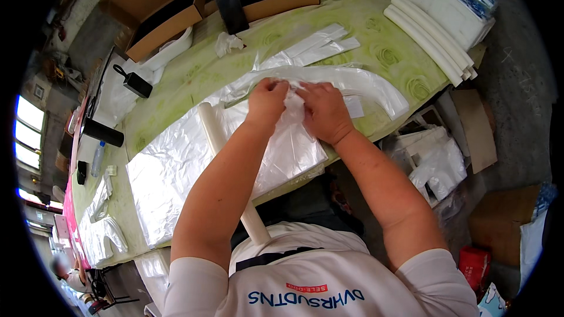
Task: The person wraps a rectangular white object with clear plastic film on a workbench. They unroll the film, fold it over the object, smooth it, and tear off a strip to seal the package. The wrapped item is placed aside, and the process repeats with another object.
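Observation:
A stack of shiny white plastic bags [170, 161] lies spread over the table in front of me. My left hand [268, 103] and my right hand [324, 108] are close together at its far edge. Both have their fingers curled in on a gathered part of the thin plastic, and the fingertips are partly hidden. A pale tube [211, 126] lies across the bags, passing under my left forearm to my waist. Beyond my hands, a long folded strip of clear plastic [376, 88] curves off to the right.
Several white tubes [432, 38] lie at the right beside a white foam box [437, 3]. Open cardboard boxes [282, 4] stand at the back. A black speaker [138, 84], a black cylinder [104, 133] and a bottle [98, 158] are on the left. Another person [76, 279] is far left.

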A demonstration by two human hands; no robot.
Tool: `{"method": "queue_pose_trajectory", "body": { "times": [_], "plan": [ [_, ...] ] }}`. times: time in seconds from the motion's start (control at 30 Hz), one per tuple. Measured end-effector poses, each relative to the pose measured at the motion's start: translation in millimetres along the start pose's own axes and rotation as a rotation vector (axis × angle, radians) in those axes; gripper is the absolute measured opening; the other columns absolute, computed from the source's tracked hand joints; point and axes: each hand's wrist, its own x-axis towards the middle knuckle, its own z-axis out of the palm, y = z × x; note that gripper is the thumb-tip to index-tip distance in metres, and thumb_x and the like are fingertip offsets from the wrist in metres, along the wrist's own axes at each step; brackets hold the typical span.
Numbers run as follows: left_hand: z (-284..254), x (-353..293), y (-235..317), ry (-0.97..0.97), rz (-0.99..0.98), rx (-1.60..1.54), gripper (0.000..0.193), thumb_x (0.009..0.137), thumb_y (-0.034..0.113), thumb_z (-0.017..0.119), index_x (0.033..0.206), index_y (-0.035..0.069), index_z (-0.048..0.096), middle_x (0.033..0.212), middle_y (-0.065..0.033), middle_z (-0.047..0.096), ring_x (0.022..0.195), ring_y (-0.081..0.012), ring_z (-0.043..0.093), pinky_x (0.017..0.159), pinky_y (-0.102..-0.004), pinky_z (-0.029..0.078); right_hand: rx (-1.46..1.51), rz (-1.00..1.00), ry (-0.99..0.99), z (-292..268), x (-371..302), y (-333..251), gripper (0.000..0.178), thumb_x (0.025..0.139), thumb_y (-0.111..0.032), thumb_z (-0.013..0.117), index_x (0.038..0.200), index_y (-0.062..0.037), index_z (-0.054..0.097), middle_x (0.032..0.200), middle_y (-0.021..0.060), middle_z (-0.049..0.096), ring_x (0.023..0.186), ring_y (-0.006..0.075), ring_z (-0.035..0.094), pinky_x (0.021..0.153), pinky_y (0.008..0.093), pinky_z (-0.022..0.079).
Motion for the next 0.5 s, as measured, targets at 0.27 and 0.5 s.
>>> {"method": "queue_pose_trajectory", "body": {
  "times": [0.27, 0.5],
  "plan": [
    [-166.0, -83.4, 18.7, 0.097, 0.242, -0.491, 0.046, 0.097, 0.006, 0.063, 0.141, 0.011, 0.048, 0.111, -0.0039, 0.064, 0.095, -0.0138, 0.064, 0.078, -0.0307, 0.054, 0.247, 0.395, 0.264, 13.1, -1.6, 25.6, 0.048, 0.083, -0.003, 0.064, 0.131, -0.0056, 0.061, 0.113, 0.0157, 0.067, 0.102, 0.0352, 0.060, 0.091, 0.0443, 0.050],
    [-317.4, -154.1, -51.9, 0.590, -0.182, 0.293, 0.068, 0.088, 0.013, 0.075, 0.149, 0.012, 0.046, 0.107, -0.0018, 0.064, 0.089, -0.0115, 0.062, 0.081, -0.0280, 0.052, 0.139, 0.370, 0.187, 14.6, -0.6, 23.8, 0.040, 0.084, -0.006, 0.066, 0.124, -0.0066, 0.064, 0.110, 0.0129, 0.068, 0.102, 0.0326, 0.060, 0.091, 0.0427, 0.050]
  ]
}}
